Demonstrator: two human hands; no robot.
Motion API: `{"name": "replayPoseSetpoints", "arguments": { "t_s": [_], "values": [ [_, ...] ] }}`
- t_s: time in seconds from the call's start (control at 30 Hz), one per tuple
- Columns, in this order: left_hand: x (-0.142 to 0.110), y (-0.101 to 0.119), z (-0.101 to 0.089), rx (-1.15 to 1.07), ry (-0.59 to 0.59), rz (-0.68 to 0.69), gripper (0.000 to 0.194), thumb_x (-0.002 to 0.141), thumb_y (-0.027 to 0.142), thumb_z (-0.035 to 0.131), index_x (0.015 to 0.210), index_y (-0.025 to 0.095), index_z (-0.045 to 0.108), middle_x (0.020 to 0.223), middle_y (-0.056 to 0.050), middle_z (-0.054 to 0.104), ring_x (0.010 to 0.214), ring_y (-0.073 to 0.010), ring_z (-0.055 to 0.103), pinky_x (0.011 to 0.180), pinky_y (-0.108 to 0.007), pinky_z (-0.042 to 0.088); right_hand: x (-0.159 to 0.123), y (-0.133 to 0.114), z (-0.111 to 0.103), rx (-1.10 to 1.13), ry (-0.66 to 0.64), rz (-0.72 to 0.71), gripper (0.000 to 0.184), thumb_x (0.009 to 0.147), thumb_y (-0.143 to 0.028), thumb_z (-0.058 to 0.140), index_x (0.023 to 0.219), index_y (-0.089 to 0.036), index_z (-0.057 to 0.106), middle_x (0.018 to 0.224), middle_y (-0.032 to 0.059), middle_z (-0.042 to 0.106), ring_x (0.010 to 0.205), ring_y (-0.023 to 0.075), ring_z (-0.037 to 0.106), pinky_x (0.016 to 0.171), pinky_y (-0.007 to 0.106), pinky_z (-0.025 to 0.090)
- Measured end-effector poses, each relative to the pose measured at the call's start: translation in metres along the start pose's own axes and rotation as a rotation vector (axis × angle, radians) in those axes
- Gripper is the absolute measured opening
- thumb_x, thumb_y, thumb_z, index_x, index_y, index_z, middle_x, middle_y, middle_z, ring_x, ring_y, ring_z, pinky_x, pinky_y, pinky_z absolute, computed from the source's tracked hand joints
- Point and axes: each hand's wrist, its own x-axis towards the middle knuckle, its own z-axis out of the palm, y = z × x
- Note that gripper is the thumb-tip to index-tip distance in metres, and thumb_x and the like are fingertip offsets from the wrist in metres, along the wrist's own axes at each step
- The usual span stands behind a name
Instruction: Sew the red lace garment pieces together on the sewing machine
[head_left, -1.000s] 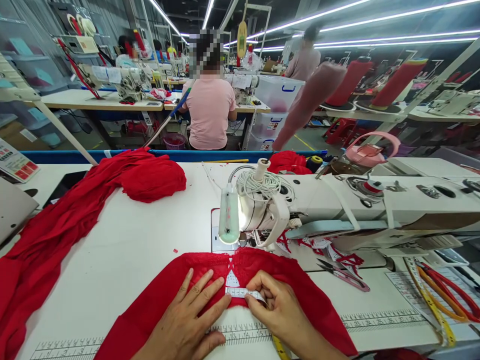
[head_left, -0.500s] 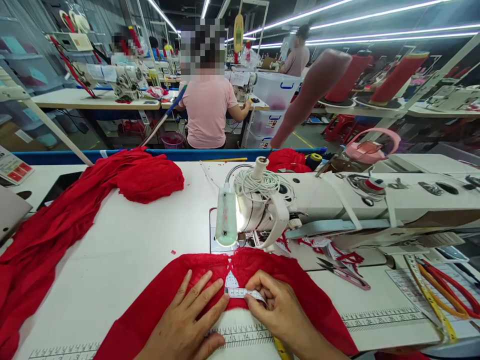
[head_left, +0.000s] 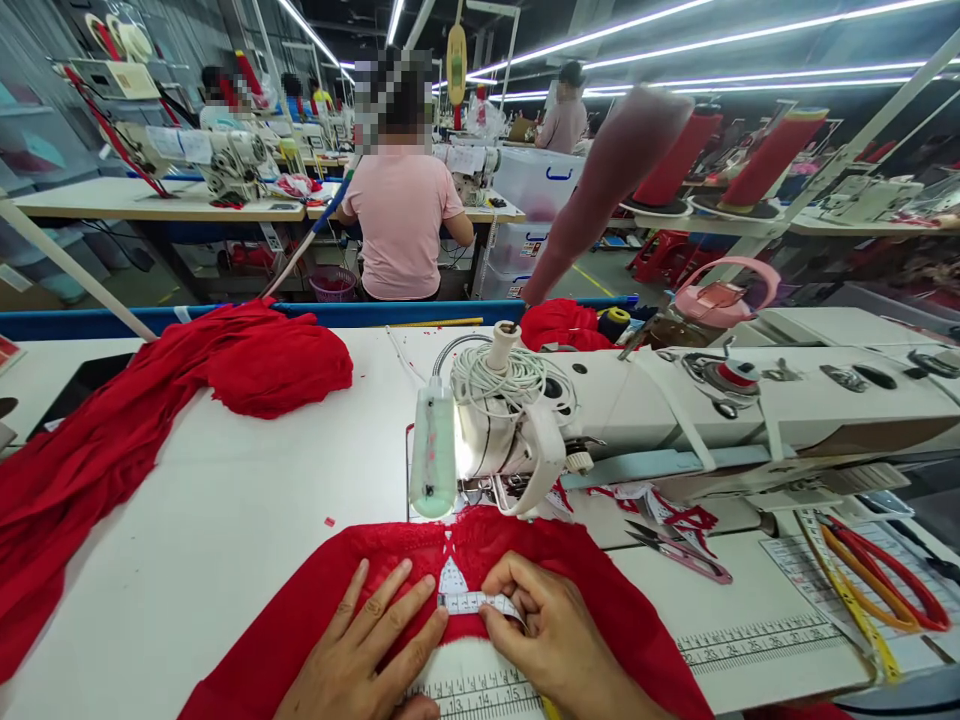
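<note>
A red fabric piece (head_left: 300,600) with a lacy edge lies spread in front of the sewing machine (head_left: 502,430). At its middle sits a small white dotted triangle (head_left: 451,577). My left hand (head_left: 367,640) rests flat on the red fabric, fingers spread, its index fingertip near the end of a white tape measure (head_left: 463,602). Between thumb and fingers, my right hand (head_left: 547,630) pinches that tape, which lies across the fabric just below the triangle. The tape's other end curls beneath my right hand.
Left on the table lies a long heap of red fabric (head_left: 277,365). Thread snips (head_left: 682,553), red-handled scissors (head_left: 892,580) and a yellow tape measure (head_left: 847,600) lie at right. A printed ruler scale (head_left: 757,640) runs along the front edge. A person in pink (head_left: 401,225) sits ahead.
The camera view has shifted slightly, moving the scene left and a little down. Both hands and the tape keep the same places on the fabric.
</note>
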Motion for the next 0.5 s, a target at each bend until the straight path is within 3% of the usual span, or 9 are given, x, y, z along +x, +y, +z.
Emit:
{"name": "replayPoseSetpoints", "arguments": {
  "t_s": [0.2,0.5],
  "values": [
    [0.000,-0.002,0.004,-0.007,0.034,0.029,0.040,0.101,0.044,0.053,0.132,0.022,0.065,0.135,-0.004,0.066,0.136,-0.0252,0.049,0.126,-0.047,0.006,0.001,0.005,0.002,-0.044,0.010,-0.033,0.005,0.079,-0.023,0.054,0.075,-0.022,0.056,0.059,-0.0056,0.048,0.051,0.0112,0.044,0.049,0.023,0.032],
    [0.000,-0.005,0.006,0.014,0.012,0.051,0.041,0.104,0.047,0.047,0.134,0.026,0.065,0.136,-0.003,0.066,0.130,-0.0263,0.054,0.125,-0.053,0.006,0.001,0.011,0.003,-0.103,0.038,-0.096,0.006,0.080,-0.019,0.054,0.076,-0.022,0.057,0.061,-0.0056,0.050,0.055,0.0117,0.049,0.052,0.022,0.035]
  ]
}}
